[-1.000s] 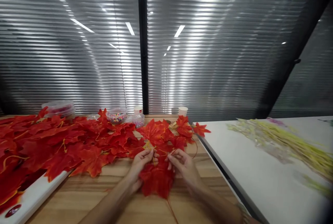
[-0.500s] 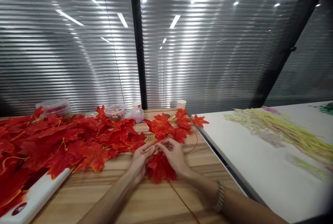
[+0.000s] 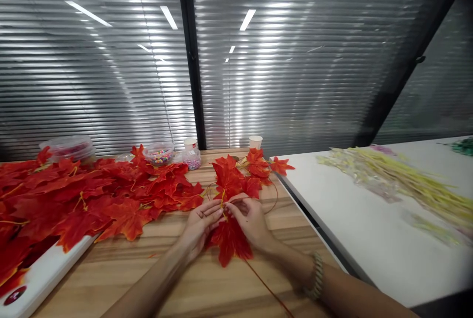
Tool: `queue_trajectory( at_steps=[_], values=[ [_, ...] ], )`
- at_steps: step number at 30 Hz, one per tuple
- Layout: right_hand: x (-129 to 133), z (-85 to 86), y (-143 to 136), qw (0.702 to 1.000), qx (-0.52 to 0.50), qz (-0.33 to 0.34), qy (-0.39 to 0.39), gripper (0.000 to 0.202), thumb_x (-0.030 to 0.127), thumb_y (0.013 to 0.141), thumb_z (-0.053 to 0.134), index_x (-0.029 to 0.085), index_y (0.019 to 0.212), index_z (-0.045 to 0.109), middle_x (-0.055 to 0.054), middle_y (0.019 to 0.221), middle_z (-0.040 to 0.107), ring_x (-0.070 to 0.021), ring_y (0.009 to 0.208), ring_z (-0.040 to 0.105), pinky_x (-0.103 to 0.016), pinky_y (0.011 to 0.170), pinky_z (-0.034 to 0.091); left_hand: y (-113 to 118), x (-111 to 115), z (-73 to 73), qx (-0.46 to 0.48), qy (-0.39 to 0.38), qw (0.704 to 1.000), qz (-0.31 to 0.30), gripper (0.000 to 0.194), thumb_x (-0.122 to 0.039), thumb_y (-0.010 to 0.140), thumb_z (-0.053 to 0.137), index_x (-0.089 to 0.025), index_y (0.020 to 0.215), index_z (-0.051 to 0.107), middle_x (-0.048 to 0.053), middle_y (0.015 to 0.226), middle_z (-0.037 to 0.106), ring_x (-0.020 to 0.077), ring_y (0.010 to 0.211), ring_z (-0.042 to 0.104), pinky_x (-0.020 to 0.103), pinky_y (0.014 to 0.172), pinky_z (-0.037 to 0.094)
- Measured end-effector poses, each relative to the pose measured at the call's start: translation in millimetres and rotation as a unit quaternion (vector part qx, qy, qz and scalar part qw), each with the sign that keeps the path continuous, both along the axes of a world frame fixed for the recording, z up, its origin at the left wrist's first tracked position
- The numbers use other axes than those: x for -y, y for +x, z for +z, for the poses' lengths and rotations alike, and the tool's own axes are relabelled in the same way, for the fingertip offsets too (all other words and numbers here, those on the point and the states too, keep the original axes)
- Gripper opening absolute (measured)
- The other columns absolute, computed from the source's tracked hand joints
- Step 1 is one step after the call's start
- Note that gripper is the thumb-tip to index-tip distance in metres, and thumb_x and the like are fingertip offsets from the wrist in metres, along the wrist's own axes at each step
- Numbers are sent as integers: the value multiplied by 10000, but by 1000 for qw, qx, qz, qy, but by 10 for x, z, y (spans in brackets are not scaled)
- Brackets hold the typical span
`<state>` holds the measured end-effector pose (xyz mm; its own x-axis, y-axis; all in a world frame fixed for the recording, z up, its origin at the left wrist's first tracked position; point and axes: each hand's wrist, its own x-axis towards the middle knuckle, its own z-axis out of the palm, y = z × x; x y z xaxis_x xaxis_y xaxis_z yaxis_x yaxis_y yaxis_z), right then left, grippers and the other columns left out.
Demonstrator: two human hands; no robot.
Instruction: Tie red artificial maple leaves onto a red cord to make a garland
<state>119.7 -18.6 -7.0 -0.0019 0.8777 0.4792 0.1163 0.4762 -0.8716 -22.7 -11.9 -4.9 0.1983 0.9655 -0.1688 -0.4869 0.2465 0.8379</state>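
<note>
My left hand and my right hand meet at the centre, fingertips pinched together at the yellow stem of a red artificial maple leaf. That leaf hangs down between and below the hands. A thin reddish-brown cord runs from under it to the near edge and also loops out beyond my right hand. Just past my fingertips, more red maple leaves lie bunched along the cord. The exact point where stem and cord meet is partly hidden by my fingers.
Left of my hands a big heap of red leaves covers the table and a white tray. Bead tubs and paper cups stand at the back. On the white table to the right lie yellow strips.
The view has shifted slightly. The hanging leaf has turned a little between my hands, and a leaf beyond my fingertips stands more upright. Both hands keep their pinch.
</note>
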Motion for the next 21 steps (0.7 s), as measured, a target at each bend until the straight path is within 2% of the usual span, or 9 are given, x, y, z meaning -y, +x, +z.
queue_trajectory(
  at_steps=[11, 17, 21],
  values=[
    [12, -20, -9, 998, 42, -22, 38, 128, 272, 810, 516, 155, 796, 566, -53, 773, 611, -153, 722, 584, -276, 698, 472, 19, 35, 15, 1, 8, 1000, -2, 316, -110, 519, 777, -120, 812, 660, 58, 803, 678, 122, 686, 626, 201, 647, 518],
    [26, -14, -19, 999, 35, 8, 29, 108, 253, 795, 534, 154, 780, 577, -48, 770, 614, -148, 721, 589, -261, 687, 480, 27, 45, 24, -1, 15, 1000, 22, 322, -124, 465, 802, -121, 757, 667, 40, 724, 678, 109, 661, 620, 180, 638, 504],
    [29, 2, -34, 999, -4, 37, -16, 134, 278, 781, 552, 147, 769, 579, -53, 766, 618, -154, 719, 594, -268, 681, 484, 29, 50, 26, -21, 32, 999, 39, 310, -142, 445, 809, -108, 717, 665, 54, 695, 681, 120, 639, 620, 200, 633, 494]
  ],
)
